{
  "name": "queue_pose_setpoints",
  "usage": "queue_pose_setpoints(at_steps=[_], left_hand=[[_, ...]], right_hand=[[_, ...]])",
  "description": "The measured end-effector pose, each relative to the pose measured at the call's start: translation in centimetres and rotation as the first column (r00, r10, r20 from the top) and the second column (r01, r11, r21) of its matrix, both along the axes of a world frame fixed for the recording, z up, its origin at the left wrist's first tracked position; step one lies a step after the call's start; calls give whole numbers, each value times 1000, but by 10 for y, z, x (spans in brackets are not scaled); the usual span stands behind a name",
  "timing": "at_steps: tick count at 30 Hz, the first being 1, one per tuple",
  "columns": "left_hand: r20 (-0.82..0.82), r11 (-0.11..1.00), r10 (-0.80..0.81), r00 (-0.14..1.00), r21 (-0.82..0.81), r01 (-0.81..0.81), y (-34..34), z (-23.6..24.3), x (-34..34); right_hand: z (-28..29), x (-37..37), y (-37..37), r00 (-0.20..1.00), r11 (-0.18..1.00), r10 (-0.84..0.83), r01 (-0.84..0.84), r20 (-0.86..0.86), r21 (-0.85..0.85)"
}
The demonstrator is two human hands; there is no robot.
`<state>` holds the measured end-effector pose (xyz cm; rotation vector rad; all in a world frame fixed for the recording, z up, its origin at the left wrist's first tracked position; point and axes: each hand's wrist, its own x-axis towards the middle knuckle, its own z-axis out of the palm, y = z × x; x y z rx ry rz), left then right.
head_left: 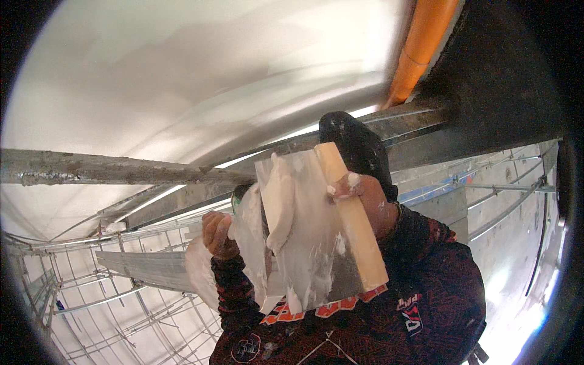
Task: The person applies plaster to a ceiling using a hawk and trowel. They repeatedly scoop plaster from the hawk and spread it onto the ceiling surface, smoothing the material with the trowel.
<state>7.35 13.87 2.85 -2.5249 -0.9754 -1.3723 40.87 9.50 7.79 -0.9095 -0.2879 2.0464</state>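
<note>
My right hand [368, 198] grips a wide plastering blade [313, 255] by the pale yellow strip handle along its edge. White plaster is smeared over the metal, with a thick ridge of plaster [280, 201] near the side facing my left hand. My left hand [219, 234] is closed at the rim of a second, plaster-coated blade [248, 222]; its handle is hidden. The two blades overlap in front of my chest. White plaster dots my right fingers. Behind the right hand is a rounded black thing [356, 140] that I cannot make out.
A grey metal pole [121, 168] crosses at the left. An orange pipe [420, 52] runs along the upper right, beside a dark beam [499, 91]. Scaffolding poles [140, 292] and a long metal plank [146, 271] stand at the lower left. A pale smooth surface [201, 67] fills the top.
</note>
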Motion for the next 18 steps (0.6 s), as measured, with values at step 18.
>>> queue_pose_setpoints(at_steps=[18], left_hand=[[332, -307, 179, 926, -875, 373, 13, 6, 44]], right_hand=[[12, 66, 50, 767, 358, -436, -332, 471, 872]])
